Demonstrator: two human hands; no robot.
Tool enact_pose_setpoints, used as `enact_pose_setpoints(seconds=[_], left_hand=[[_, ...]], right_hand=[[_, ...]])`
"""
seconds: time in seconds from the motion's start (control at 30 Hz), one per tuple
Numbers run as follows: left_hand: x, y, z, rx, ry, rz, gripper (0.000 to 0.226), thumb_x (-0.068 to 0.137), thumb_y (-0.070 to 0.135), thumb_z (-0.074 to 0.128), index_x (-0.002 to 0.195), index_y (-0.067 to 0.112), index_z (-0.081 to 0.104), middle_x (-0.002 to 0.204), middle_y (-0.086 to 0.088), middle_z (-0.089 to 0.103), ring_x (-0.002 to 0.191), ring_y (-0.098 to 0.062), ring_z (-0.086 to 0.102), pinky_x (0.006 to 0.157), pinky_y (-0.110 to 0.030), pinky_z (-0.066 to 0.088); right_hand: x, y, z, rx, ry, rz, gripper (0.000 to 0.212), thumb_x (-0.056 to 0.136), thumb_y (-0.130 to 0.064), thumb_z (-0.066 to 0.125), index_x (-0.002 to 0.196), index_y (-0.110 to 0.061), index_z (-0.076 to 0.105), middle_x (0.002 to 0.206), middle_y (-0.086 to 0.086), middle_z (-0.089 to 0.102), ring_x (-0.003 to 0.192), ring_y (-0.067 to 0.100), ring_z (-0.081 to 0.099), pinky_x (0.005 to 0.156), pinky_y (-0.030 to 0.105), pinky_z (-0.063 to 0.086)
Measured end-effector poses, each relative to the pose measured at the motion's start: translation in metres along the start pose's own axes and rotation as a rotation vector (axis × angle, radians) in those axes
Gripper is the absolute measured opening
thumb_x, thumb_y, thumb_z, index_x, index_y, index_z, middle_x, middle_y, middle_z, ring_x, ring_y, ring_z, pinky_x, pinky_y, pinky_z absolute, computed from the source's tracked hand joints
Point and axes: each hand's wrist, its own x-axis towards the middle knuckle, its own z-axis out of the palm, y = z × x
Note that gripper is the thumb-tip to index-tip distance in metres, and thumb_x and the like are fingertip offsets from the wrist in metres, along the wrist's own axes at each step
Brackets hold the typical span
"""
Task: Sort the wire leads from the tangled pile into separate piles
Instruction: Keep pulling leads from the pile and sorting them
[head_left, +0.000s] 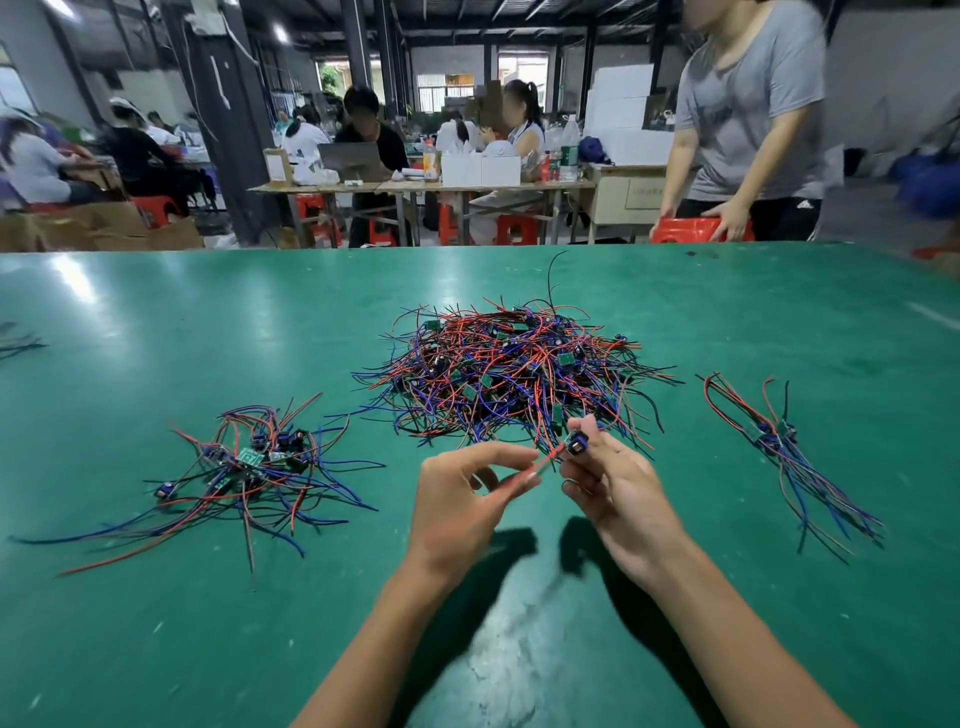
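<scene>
On the green table (156, 322) the big tangled pile (511, 371) of red, blue and black leads lies in the middle. A smaller pile (249, 467) lies to its left, and a thin bundle (779, 441) to its right. Both hands are raised just in front of the big pile. The right hand (613, 493) grips a small blue part (575, 447) of one lead. The left hand (462, 499) pinches the red wire (540, 465) of this lead between thumb and fingers.

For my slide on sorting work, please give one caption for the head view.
Both hands hold one red wire lead before the tangled pile on a green table.
</scene>
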Motion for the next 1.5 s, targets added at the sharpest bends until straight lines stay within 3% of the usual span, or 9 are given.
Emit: enact_pose_setpoints(seconds=[0.23,0.33,0.5,0.77,0.87,1.0,1.13,1.33,1.5], left_hand=[[0.001,0.009,-0.006,-0.422,-0.26,-0.533,0.032,0.093,0.038,0.064,0.107,0.011,0.075,0.096,-0.013,0.077,0.081,-0.029,0.076,0.076,-0.031,0.062],[-0.004,0.012,-0.001,-0.475,-0.341,-0.497,0.026,0.096,0.025,0.064,0.11,0.006,0.074,0.102,-0.014,0.077,0.087,-0.031,0.075,0.075,-0.029,0.061],[0.0,0.01,0.0,-0.46,-0.275,-0.534,0.018,0.096,0.009,0.06,0.103,0.006,0.075,0.099,-0.013,0.077,0.064,-0.018,0.068,0.07,-0.026,0.058],[-0.004,0.01,0.008,-0.396,-0.158,-0.487,0.019,0.094,0.016,0.065,0.088,0.005,0.078,0.077,-0.009,0.07,0.049,-0.01,0.048,0.043,-0.018,0.037],[-0.006,0.01,0.01,-0.331,-0.143,-0.409,0.025,0.094,0.015,0.064,0.076,0.003,0.076,0.066,-0.006,0.062,0.045,-0.012,0.038,0.04,-0.017,0.028],[-0.007,0.009,0.015,-0.288,-0.173,-0.438,0.032,0.091,0.016,0.067,0.061,0.009,0.075,0.046,-0.001,0.048,0.036,-0.005,0.027,0.038,-0.015,0.02],[-0.005,0.009,0.012,-0.234,-0.263,-0.456,0.019,0.085,0.022,0.072,0.077,0.008,0.081,0.065,-0.014,0.066,0.04,-0.007,0.025,0.04,-0.018,0.02],[-0.004,0.012,0.009,-0.249,-0.412,-0.525,0.019,0.088,0.019,0.065,0.082,0.013,0.082,0.074,-0.008,0.073,0.04,-0.008,0.026,0.04,-0.017,0.02],[-0.004,0.015,0.005,-0.247,-0.46,-0.505,0.029,0.092,0.017,0.062,0.07,0.017,0.08,0.058,0.001,0.066,0.041,-0.008,0.023,0.04,-0.017,0.019]], right_hand=[[0.006,0.004,-0.013,-0.474,-0.151,-0.129,0.033,0.08,-0.056,0.065,0.081,-0.026,0.078,0.074,-0.006,0.066,0.067,0.007,0.053,0.057,0.018,0.042],[0.006,0.006,-0.014,-0.57,-0.192,-0.271,0.032,0.086,-0.046,0.067,0.076,-0.018,0.076,0.071,-0.001,0.067,0.066,0.01,0.054,0.063,0.027,0.044],[0.005,0.008,-0.013,-0.657,-0.141,-0.332,0.021,0.088,-0.046,0.068,0.099,-0.035,0.081,0.102,-0.005,0.073,0.084,0.041,0.061,0.086,0.051,0.053],[-0.001,0.016,0.001,-0.561,-0.235,-0.225,0.027,0.102,-0.029,0.052,0.108,-0.022,0.078,0.088,-0.012,0.074,0.083,0.004,0.066,0.073,0.012,0.047],[0.0,0.022,0.003,-0.552,-0.156,-0.274,0.03,0.107,-0.017,0.046,0.101,-0.019,0.076,0.073,-0.005,0.059,0.071,0.006,0.056,0.069,0.018,0.045],[0.0,0.031,0.014,-0.393,-0.012,-0.179,0.036,0.106,-0.012,0.041,0.086,-0.017,0.07,0.085,-0.001,0.071,0.065,0.008,0.058,0.057,0.023,0.046],[0.01,0.024,0.01,-0.294,0.135,-0.17,0.033,0.103,-0.008,0.037,0.086,-0.013,0.065,0.089,-0.001,0.069,0.048,0.007,0.051,0.039,0.021,0.04],[0.022,0.013,-0.005,-0.305,0.277,-0.207,0.033,0.103,-0.012,0.037,0.087,-0.02,0.064,0.091,-0.008,0.071,0.067,0.017,0.052,0.044,0.019,0.042],[0.02,0.009,-0.004,-0.225,0.274,-0.196,0.031,0.105,-0.015,0.04,0.088,-0.021,0.066,0.08,-0.012,0.072,0.064,0.014,0.053,0.047,0.019,0.045]])
